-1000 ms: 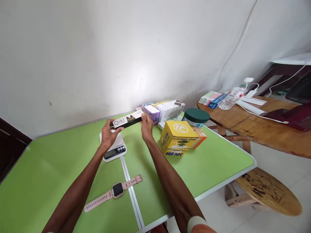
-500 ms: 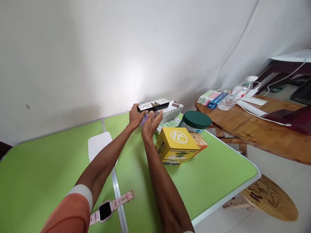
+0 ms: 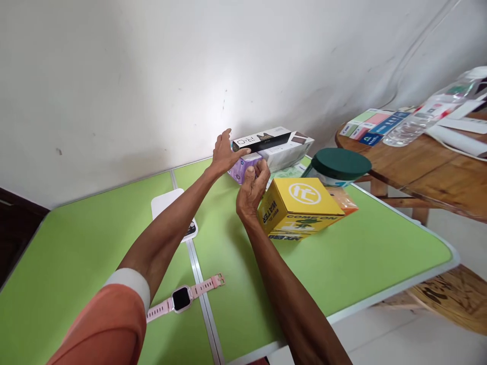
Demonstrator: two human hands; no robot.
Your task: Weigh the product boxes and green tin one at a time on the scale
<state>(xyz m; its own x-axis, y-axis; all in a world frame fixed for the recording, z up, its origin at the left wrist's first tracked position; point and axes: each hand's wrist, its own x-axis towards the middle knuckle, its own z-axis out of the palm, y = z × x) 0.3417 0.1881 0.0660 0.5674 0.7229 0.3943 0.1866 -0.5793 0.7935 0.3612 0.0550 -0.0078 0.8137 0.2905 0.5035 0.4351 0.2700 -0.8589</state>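
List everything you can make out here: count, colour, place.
Slim box: 1, black-white, atop boxes
Small box: 1, purple, beneath it
Long box: 1, whitish, beside purple
Flat pack: 1, green-white, behind yellow
Cube box: 1, yellow, green table
Tub: 1, green lid, behind yellow
Packet: 1, orange, behind yellow
Scale: 1, white, by forearm
Watch: 1, pink, table front
Green table: 1, green, centre
Wooden table: 1, brown, right
Bottle: 1, clear, wooden table
Stool: 1, brown, lower right
Wall: white, back
Sleeve: 1, orange, lower left
Hands: 2, bare, left and right, near boxes
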